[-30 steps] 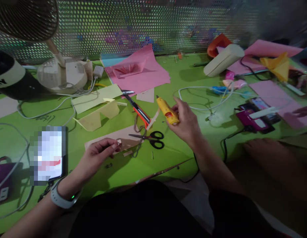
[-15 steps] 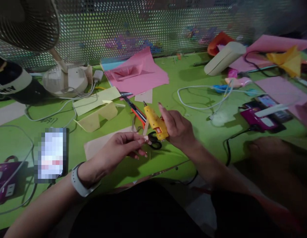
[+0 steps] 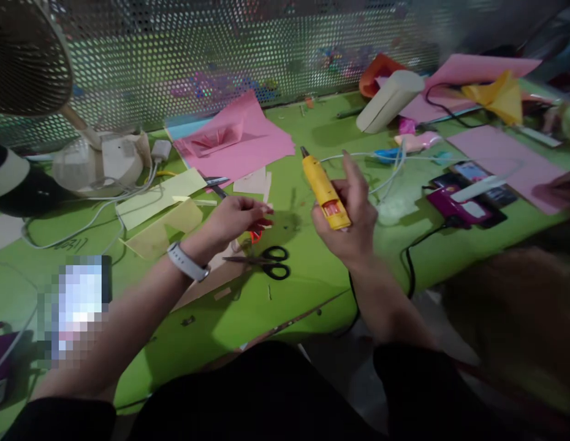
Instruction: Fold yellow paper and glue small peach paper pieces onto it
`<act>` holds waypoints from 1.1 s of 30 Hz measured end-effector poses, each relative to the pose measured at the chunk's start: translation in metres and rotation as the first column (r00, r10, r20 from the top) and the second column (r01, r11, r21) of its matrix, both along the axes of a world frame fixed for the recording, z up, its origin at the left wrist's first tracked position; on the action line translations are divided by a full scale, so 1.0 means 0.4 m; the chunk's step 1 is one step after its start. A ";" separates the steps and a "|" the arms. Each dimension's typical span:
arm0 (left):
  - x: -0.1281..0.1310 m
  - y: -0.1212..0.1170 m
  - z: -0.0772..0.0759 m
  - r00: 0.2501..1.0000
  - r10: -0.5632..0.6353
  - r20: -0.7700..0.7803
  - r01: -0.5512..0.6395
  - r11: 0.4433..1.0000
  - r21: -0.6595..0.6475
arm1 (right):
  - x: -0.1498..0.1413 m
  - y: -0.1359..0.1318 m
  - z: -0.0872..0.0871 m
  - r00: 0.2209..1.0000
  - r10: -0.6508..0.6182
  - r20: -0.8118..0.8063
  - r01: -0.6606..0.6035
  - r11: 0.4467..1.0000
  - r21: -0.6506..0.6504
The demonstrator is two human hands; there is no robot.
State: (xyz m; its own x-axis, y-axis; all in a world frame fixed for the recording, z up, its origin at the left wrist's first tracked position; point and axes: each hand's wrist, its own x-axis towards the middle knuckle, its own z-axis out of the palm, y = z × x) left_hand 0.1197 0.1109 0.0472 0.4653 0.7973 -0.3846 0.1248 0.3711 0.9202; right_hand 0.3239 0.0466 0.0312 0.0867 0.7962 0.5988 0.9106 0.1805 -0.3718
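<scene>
My right hand (image 3: pixel 353 223) grips a yellow glue gun (image 3: pixel 324 190), its nozzle pointing up and away to the left. My left hand (image 3: pixel 236 217), a white watch on its wrist, hovers over the green table (image 3: pixel 312 269) with fingers pinched on a small pale paper piece (image 3: pixel 266 210). The two hands are held apart above the table. Black-handled scissors (image 3: pixel 266 263) lie just below my left hand, beside an orange utility knife (image 3: pixel 255 236) partly hidden by it.
Pink paper sheets (image 3: pixel 239 138) and yellow paper (image 3: pixel 160 208) lie behind my left hand. A fan (image 3: pixel 101 159) stands at the back left, a phone (image 3: pixel 78 300) at the near left. White cables, a magenta phone (image 3: pixel 459 208) and more pink paper (image 3: pixel 501 159) lie at the right.
My right hand lifted the glue gun and drew it right, away from my left hand. My left hand moved farther out over the table. The view shifted.
</scene>
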 end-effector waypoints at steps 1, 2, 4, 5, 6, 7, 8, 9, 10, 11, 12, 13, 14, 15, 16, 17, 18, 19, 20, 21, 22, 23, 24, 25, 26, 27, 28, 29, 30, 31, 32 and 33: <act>0.012 0.021 -0.002 0.998 -0.030 -0.046 0.029 0.999 -0.028 | 0.001 0.000 0.002 1.000 0.003 0.001 -0.003 1.000 -0.004; 0.018 0.036 -0.004 0.996 -0.023 -0.091 0.021 0.999 -0.027 | 0.001 0.001 0.003 1.000 0.009 0.001 -0.009 1.000 -0.014; 0.018 0.053 -0.009 0.981 -0.002 -0.196 0.009 0.999 0.035 | 0.000 0.001 0.005 1.000 0.009 -0.006 -0.009 0.999 -0.032; 0.013 0.055 -0.011 0.969 0.013 -0.246 0.008 0.996 0.084 | 0.001 0.001 0.005 1.000 0.003 -0.016 -0.004 0.999 -0.039; 0.005 0.053 -0.012 0.958 0.026 -0.286 0.011 0.992 0.128 | 0.001 0.001 0.004 0.999 -0.003 -0.032 0.001 0.999 -0.044; -0.004 0.048 -0.012 0.951 0.034 -0.307 0.017 0.987 0.161 | 0.001 0.002 0.002 0.998 -0.003 -0.056 0.000 0.999 -0.050; -0.015 0.039 -0.010 0.951 0.035 -0.306 0.020 0.984 0.174 | 0.001 0.003 -0.001 0.996 0.005 -0.087 -0.010 0.998 -0.058; -0.028 0.028 -0.007 0.959 0.029 -0.281 0.019 0.986 0.165 | 0.001 0.004 -0.006 0.992 0.020 -0.128 -0.029 0.997 -0.068; -0.042 0.013 -0.002 0.971 0.017 -0.237 0.017 0.990 0.139 | -0.001 0.005 -0.012 0.983 0.043 -0.176 -0.057 0.995 -0.076; -0.060 -0.005 0.004 0.983 0.003 -0.186 0.016 0.995 0.100 | -0.003 0.005 -0.018 0.971 0.072 -0.230 -0.092 0.992 -0.080; -0.079 -0.027 0.010 0.991 -0.006 -0.134 0.013 0.998 0.055 | -0.007 0.005 -0.025 0.952 0.107 -0.287 -0.135 0.987 -0.081; -0.102 -0.052 0.015 0.995 0.022 -0.095 -0.018 0.999 0.040 | -0.013 0.003 -0.030 0.926 0.146 -0.347 -0.184 0.980 -0.080; -0.126 -0.080 0.018 0.997 0.044 -0.069 -0.043 0.999 0.025 | -0.021 0.000 -0.034 0.894 0.190 -0.406 -0.241 0.967 -0.078; -0.150 -0.110 0.019 0.997 0.062 -0.049 -0.062 0.998 0.003 | -0.030 -0.004 -0.036 0.854 0.235 -0.464 -0.305 0.949 -0.080; -0.175 -0.141 0.017 0.995 0.091 -0.030 -0.092 0.996 -0.017 | -0.041 -0.009 -0.037 0.809 0.278 -0.517 -0.372 0.924 -0.085; -0.199 -0.172 0.013 0.992 0.127 -0.022 -0.128 0.991 -0.044 | -0.053 -0.016 -0.035 0.764 0.314 -0.564 -0.437 0.894 -0.094; -0.220 -0.200 0.008 0.988 0.153 -0.018 -0.154 0.985 -0.073 | -0.066 -0.023 -0.031 0.724 0.340 -0.600 -0.497 0.861 -0.112; -0.240 -0.226 0.002 0.983 0.180 -0.017 -0.181 0.979 -0.096 | -0.080 -0.031 -0.026 0.695 0.355 -0.625 -0.547 0.825 -0.140; -0.256 -0.247 -0.005 0.979 0.202 -0.020 -0.203 0.973 -0.113 | -0.095 -0.037 -0.019 0.676 0.362 -0.642 -0.590 0.788 -0.176; -0.270 -0.263 -0.012 0.974 0.223 -0.024 -0.224 0.966 -0.127 | -0.111 -0.043 -0.012 0.664 0.365 -0.653 -0.625 0.750 -0.216; -0.282 -0.273 -0.018 0.969 0.246 -0.025 -0.247 0.959 -0.135 | -0.127 -0.047 -0.004 0.656 0.366 -0.660 -0.655 0.711 -0.256; -0.290 -0.279 -0.023 0.963 0.269 -0.022 -0.269 0.953 -0.140 | -0.145 -0.051 0.003 0.649 0.368 -0.665 -0.679 0.675 -0.288; -0.297 -0.281 -0.028 0.957 0.290 -0.016 -0.289 0.947 -0.142 | -0.162 -0.053 0.009 0.643 0.375 -0.668 -0.698 0.645 -0.310; -0.301 -0.280 -0.033 0.951 0.310 -0.006 -0.307 0.941 -0.144 | -0.180 -0.056 0.012 0.635 0.384 -0.670 -0.715 0.620 -0.322; -0.304 -0.278 -0.037 0.946 0.323 0.004 -0.319 0.937 -0.144 | -0.197 -0.058 0.014 0.625 0.395 -0.674 -0.730 0.602 -0.324; -0.306 -0.275 -0.040 0.944 0.331 0.015 -0.325 0.935 -0.141 | -0.213 -0.061 0.013 0.614 0.405 -0.678 -0.742 0.588 -0.321; -0.307 -0.272 -0.044 0.942 0.334 0.028 -0.327 0.935 -0.136 | -0.227 -0.064 0.011 0.603 0.412 -0.683 -0.752 0.579 -0.314; -0.307 -0.270 -0.047 0.940 0.340 0.043 -0.332 0.935 -0.128 | -0.238 -0.068 0.007 0.594 0.414 -0.690 -0.759 0.573 -0.309; -0.307 -0.269 -0.050 0.935 0.349 0.059 -0.340 0.933 -0.119 | -0.246 -0.073 0.003 0.592 0.410 -0.694 -0.760 0.571 -0.311; -0.307 -0.269 -0.053 0.930 0.359 0.073 -0.350 0.930 -0.114 | -0.251 -0.078 -0.002 0.599 0.402 -0.692 -0.754 0.574 -0.319; -0.307 -0.270 -0.056 0.926 0.368 0.083 -0.358 0.927 -0.116 | -0.253 -0.083 -0.006 0.613 0.395 -0.685 -0.744 0.579 -0.332; -0.307 -0.271 -0.058 0.922 0.378 0.088 -0.366 0.922 -0.123 | -0.253 -0.087 -0.010 0.628 0.391 -0.673 -0.734 0.584 -0.346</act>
State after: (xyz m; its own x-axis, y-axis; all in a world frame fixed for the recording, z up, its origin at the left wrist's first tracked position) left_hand -0.0031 0.0025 0.0241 0.1859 0.8801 -0.4369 -0.1387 0.4637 0.8751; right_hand 0.2226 0.0116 0.0272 -0.3757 0.9249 0.0580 0.3431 0.1969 -0.9184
